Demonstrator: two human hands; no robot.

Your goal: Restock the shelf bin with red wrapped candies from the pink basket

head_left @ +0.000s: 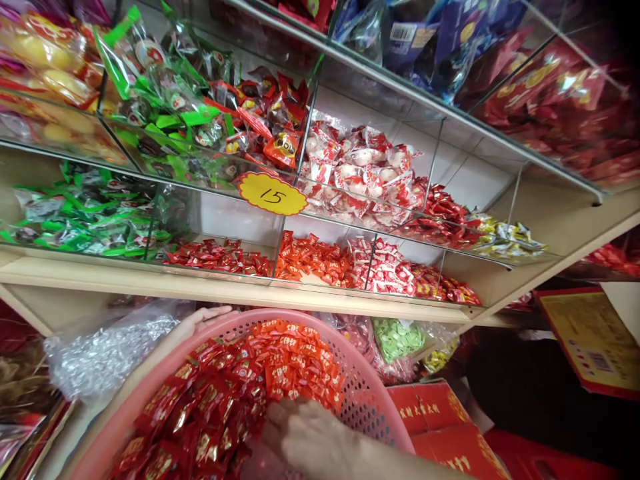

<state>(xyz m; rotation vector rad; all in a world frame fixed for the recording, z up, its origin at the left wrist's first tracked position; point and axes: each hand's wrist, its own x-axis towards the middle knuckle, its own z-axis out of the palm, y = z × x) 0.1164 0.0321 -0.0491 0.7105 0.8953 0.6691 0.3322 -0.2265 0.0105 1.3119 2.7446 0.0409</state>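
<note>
A round pink plastic basket [373, 373] with a perforated wall is tilted in front of me. Inside it lie wrapped candies in two shades: orange-red ones [300, 360] on the right and dark red ones [200, 400] on the left. My left arm runs around the basket's left side, and my left hand [207, 319] holds the basket at its far rim, fingers fairly straight. Down among the candies is my right hand [310, 433], smeared by motion. Its fingers bend downward and their tips are hidden, so any candy in them cannot be made out.
Beyond the basket rises a candy shelf [215, 283] with glass-divided compartments of wrapped sweets. A yellow tag [273, 193] reads 15. Left of the basket sits a clear bag of silvery pieces [105, 350]; red boxes [440, 427] stand on the right, near an open carton flap [590, 333].
</note>
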